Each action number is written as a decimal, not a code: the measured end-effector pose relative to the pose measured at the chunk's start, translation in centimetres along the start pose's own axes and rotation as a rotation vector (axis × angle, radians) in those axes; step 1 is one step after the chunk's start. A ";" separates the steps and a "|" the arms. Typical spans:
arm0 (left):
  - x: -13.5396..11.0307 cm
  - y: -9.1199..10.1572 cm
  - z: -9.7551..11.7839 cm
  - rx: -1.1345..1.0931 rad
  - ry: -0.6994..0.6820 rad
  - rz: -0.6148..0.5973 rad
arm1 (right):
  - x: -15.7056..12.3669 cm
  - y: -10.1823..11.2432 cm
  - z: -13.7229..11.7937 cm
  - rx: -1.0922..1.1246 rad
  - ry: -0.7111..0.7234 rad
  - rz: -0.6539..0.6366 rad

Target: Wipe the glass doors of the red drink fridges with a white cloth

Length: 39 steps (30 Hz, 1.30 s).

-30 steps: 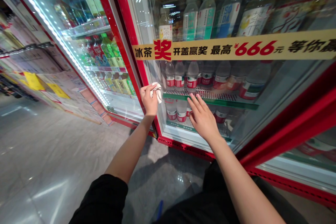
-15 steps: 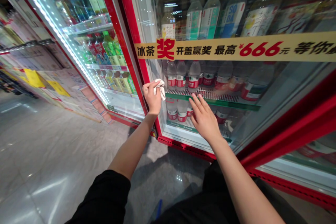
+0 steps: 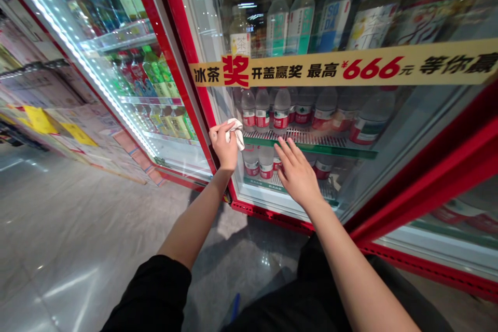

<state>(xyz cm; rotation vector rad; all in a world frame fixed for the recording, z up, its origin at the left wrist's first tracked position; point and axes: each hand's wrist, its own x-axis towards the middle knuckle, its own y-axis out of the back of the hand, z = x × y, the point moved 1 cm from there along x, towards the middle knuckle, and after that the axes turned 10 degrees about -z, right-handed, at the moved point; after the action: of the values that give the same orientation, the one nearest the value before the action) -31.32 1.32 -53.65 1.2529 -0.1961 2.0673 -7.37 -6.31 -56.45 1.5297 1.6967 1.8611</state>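
Note:
My left hand (image 3: 224, 146) is closed around a crumpled white cloth (image 3: 235, 135), at the left edge of a fridge's glass door (image 3: 249, 194) near its red frame (image 3: 182, 26). To the right, my right hand (image 3: 298, 174) is stretched out with its fingers apart and holds nothing. It is in front of the lower part of the same glass; whether it touches the pane I cannot tell. Behind the glass, water bottles (image 3: 280, 111) with red labels stand on a shelf (image 3: 330, 148) with a green front edge.
A yellow banner (image 3: 288, 72) crosses the door above my hands. On the left is a second lit fridge (image 3: 155, 72) with drinks. Stacked cartons (image 3: 105, 137) stand farther left on the grey floor (image 3: 93, 228). Another red-framed door (image 3: 420, 202) slants along the right.
The view has shifted slightly, so the fridge and banner sit farther left. Both hands keep nearly the same pose, the left still on the cloth.

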 end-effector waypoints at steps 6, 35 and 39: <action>-2.8 0.2 -1.2 0.001 0.009 -0.067 | -0.3 0.3 0.0 -0.007 -0.014 -0.008; -2.9 -1.3 1.9 -0.003 -0.060 -0.143 | -0.4 0.6 -0.1 0.001 -0.018 0.006; -4.7 -0.9 1.0 -0.007 -0.068 -0.193 | -0.5 0.6 0.0 -0.011 -0.023 0.006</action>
<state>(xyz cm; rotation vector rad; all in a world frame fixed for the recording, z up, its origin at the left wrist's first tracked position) -28.68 -0.76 -57.24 1.2872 -0.1085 1.8604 -6.90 -6.88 -56.22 1.5475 1.6710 1.8449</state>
